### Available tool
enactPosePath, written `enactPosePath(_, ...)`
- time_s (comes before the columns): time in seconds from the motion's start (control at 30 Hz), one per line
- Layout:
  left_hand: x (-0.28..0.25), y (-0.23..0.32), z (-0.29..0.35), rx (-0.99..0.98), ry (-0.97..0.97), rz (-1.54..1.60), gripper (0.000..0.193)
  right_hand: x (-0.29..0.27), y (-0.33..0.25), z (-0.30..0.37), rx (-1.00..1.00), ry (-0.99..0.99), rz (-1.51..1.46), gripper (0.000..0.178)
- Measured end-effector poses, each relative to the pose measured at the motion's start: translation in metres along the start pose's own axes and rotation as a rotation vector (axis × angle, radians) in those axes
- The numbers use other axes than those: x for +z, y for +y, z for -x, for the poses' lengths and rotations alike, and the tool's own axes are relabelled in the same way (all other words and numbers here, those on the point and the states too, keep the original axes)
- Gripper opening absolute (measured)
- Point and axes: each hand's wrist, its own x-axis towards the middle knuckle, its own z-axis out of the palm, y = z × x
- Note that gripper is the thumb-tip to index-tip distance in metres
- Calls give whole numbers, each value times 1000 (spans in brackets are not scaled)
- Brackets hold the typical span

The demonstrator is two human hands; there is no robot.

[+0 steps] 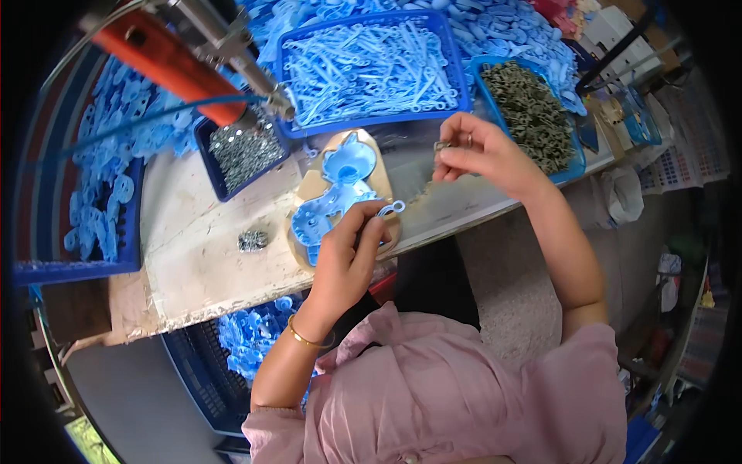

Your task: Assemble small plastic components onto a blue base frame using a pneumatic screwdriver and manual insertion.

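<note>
My left hand [352, 251] pinches a small light-blue plastic piece with a ring end [394, 207], just over the near right side of a beige fixture [380, 174]. In that fixture lies a light-blue, animal-shaped plastic shell [328, 207], its hollow side up. My left fingers partly cover the shell's right edge. To the right, my right hand [491, 158] is raised above the table with thumb and fingers closed on a small dark metal part [442, 145]. Its exact shape is too small to tell.
Behind the fixture stands a blue tray of ring-ended plastic sticks [363, 73]. A light-blue tray of dark metal parts [529, 116] is right, a bin of small silver pieces [246, 151] left. Loose silver pieces [253, 240] lie nearby. An orange power tool [170, 66] hangs overhead.
</note>
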Motion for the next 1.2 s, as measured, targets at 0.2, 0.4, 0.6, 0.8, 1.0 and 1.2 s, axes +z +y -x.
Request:
enactPosePath(0.2,-12,0,3,-49,75,11,16,53,10,-12,27,-227,-81,19)
enactPosePath(0.4,-19,-10,7,-26,96,28,19,74,5,-22,-58,-135,159,15)
enactPosePath(0.6,-19,-8,6,-13,107,-12,21,80,3,-23,121,-195,37,16)
enactPosePath(0.8,-13,-15,7,75,175,-190,18,82,2,-19,98,-164,94,14)
enactPosePath(1.0,-13,-13,10,115,190,-277,22,84,1,-12,115,-130,88,13)
enactPosePath(1.2,-26,-8,13,57,53,-169,19,88,7,-9,39,-177,40,13)
